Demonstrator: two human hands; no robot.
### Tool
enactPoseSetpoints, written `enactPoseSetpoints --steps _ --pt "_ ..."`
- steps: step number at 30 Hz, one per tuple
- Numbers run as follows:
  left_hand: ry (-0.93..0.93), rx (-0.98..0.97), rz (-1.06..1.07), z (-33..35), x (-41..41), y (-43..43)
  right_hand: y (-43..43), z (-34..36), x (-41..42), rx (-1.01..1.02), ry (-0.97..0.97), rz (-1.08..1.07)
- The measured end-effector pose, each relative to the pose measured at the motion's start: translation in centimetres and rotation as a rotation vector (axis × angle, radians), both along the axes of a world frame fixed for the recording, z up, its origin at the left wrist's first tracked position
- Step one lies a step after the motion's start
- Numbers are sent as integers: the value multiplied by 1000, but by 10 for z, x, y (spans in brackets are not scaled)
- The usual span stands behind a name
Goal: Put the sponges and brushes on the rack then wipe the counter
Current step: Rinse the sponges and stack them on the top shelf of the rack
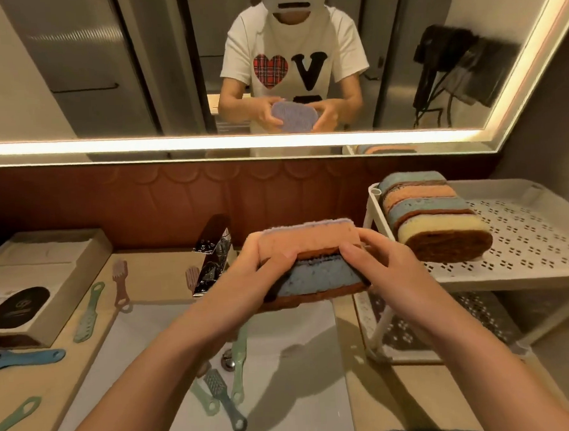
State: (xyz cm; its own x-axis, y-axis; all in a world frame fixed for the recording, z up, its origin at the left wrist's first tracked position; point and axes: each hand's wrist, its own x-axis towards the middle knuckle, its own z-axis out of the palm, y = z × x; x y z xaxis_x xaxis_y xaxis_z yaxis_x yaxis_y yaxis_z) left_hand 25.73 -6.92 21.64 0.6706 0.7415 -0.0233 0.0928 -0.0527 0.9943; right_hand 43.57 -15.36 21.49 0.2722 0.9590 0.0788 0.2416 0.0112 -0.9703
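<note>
We are reaching both forearms forward, and our left hand [263,269] and right hand [383,269] are gripping a stack from either end: an orange sponge [311,242] lying on a blue sponge [319,277]. Both thumbs are pressing on the near face where the two meet, while the fingers are curling round the ends. We are holding the stack in the air over the sink [301,379], just left of the white rack [525,235]. More sponges [435,217] are leaning together at the far left of the rack's top shelf. A grey brush [220,393] is lying in the sink, and a green brush [89,311] is lying on the counter [154,271] to the left.
</note>
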Motion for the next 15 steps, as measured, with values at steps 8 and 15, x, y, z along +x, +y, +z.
enactPoseSetpoints --steps 8,15 --pt "-10 210 -226 59 76 12 -12 41 67 47 100 -40" --pt "-23 195 -239 62 148 2 -22 42 119 52 153 -220"
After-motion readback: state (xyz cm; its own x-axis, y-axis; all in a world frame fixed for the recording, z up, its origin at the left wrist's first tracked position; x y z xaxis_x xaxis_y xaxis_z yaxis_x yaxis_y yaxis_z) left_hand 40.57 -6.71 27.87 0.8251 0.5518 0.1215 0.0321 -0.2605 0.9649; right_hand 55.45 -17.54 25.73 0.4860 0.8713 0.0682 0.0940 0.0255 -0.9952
